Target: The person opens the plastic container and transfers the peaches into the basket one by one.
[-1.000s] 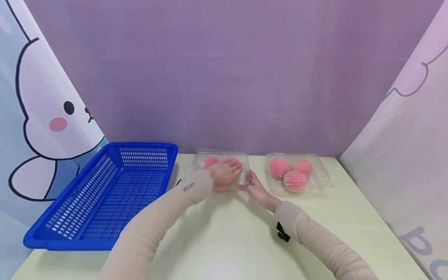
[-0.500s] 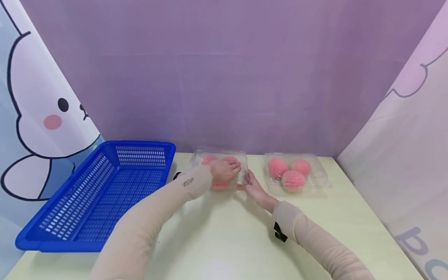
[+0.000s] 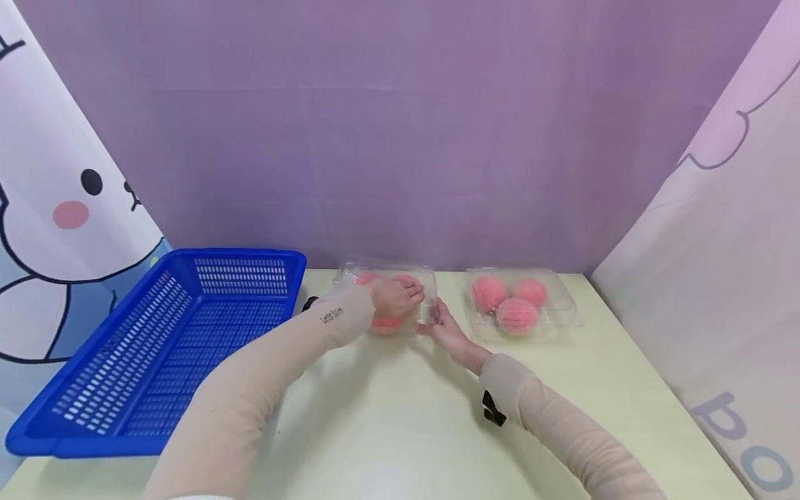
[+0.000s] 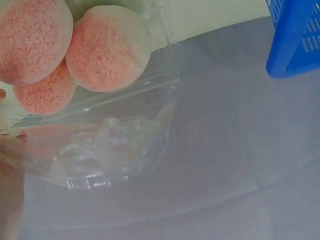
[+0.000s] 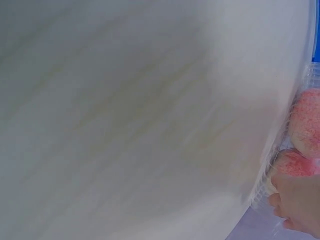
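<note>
My left hand (image 3: 396, 297) lies over a clear plastic clamshell box (image 3: 431, 279), its fingers fairly straight, covering part of the peaches (image 3: 386, 325) inside. At the box's right end, my right hand (image 3: 448, 331) holds the side between thumb and fingers. In the left wrist view, three pink and cream peaches (image 4: 107, 47) sit close together beside a sheet of clear plastic lid (image 4: 107, 150), and the left hand (image 4: 10, 200) shows only at the left edge. Two peaches (image 5: 307, 125) and the ribbed box side appear at the right of the right wrist view.
A second clear clamshell (image 3: 559, 305) with three peaches (image 3: 517, 316) stands to the right. A blue slotted plastic basket (image 3: 234, 444) takes up the left of the pale table (image 3: 387, 423). A purple curtain (image 3: 375, 139) hangs close behind, and printed cloths (image 3: 719, 278) flank both sides.
The whole head view has drifted slightly left and up. Both hands stay at the same box, with little visible movement against it.
</note>
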`<state>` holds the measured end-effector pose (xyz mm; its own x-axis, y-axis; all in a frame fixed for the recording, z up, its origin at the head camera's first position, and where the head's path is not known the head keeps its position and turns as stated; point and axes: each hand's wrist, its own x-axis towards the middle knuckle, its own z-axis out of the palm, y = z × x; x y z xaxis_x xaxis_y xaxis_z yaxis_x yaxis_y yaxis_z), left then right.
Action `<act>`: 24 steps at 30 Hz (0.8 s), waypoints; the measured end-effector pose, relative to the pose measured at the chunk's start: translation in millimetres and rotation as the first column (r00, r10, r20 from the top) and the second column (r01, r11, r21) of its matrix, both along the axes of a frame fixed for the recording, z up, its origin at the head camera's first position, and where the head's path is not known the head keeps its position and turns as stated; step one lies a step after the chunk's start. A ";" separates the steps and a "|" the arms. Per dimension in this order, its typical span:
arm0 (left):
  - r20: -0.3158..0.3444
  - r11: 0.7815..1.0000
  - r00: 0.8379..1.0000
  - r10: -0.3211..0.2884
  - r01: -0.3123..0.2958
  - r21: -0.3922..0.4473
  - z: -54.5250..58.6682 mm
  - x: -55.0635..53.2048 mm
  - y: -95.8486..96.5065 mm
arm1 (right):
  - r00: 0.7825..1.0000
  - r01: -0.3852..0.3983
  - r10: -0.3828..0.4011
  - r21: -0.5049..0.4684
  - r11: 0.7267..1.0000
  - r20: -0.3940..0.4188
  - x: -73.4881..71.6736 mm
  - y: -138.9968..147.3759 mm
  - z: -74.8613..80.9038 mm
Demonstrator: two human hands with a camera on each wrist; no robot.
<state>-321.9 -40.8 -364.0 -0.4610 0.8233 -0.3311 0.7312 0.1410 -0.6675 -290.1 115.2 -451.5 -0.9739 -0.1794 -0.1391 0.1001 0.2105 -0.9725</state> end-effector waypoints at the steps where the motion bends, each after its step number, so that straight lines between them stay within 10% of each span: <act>1: 0.013 1.000 1.000 0.009 -0.009 0.024 -1.1 0.2 -0.9 | 1.000 -0.002 0.002 -0.004 1.000 0.000 0.1 -0.1 -0.3; 9: 0.107 0.946 0.979 0.174 -0.196 0.256 -24.5 7.2 -3.8 | 1.000 0.006 -0.006 -0.016 1.000 -0.007 1.0 0.9 -1.0; 18: -0.059 0.911 0.987 0.152 -0.117 0.396 -40.5 12.0 -4.2 | 1.000 0.003 -0.003 -0.002 1.000 -0.021 -2.4 1.0 -2.8; 24: -0.067 0.929 0.991 0.118 -0.087 0.360 -43.7 9.1 -6.6 | 1.000 -0.018 0.018 0.012 1.000 -0.022 -5.0 0.9 -4.6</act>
<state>-312.8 -47.5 -407.7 -0.5626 0.8265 0.0190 0.6425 0.4516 -0.6191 -295.1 116.1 -456.1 -0.9734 -0.1954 -0.1198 0.0746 0.2239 -0.9718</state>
